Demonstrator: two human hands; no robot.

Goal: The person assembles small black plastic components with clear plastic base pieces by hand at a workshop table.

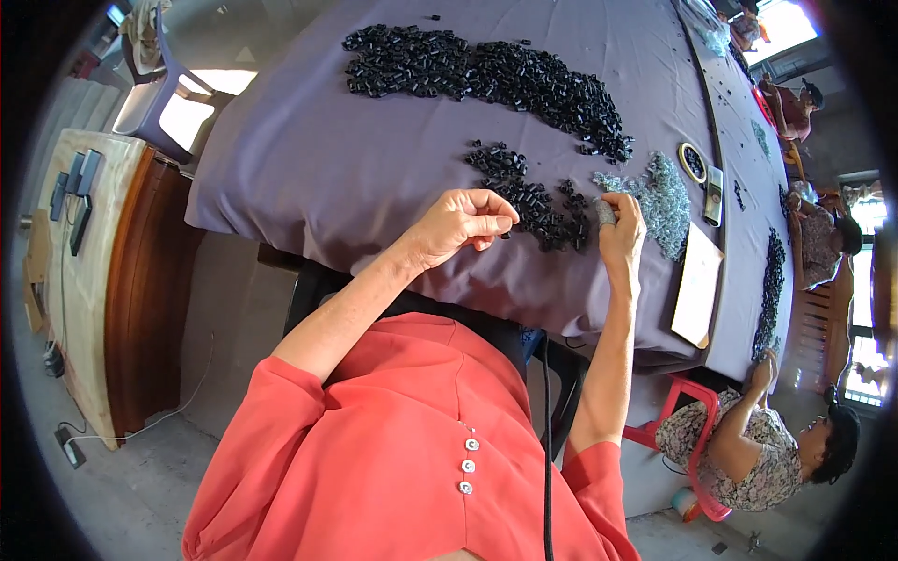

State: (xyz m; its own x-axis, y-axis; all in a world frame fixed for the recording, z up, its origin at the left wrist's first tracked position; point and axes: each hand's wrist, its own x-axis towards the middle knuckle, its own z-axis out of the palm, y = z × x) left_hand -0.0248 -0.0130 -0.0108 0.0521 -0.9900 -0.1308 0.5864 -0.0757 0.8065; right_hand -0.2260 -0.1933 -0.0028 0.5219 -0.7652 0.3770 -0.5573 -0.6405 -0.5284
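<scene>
My left hand (465, 226) is closed in a pinch, thumb pressed to forefinger, at the near left edge of a small heap of short black plastic pieces (533, 208). A dark speck shows by the thumb tip, too small to name. My right hand (622, 234) is closed too, its fingertips bent down at the left edge of a pile of small clear plastic pieces (664, 206). A greyish wrap (606, 213) covers one of its fingers. Whatever the right fingertips hold is hidden.
A long heap of black pieces (496, 79) lies farther back on the grey tablecloth (309, 140). Right of the clear pile are a tape roll (692, 163), a small metallic box (714, 196) and a pale board (698, 285). Other people (748, 449) sit along the right side.
</scene>
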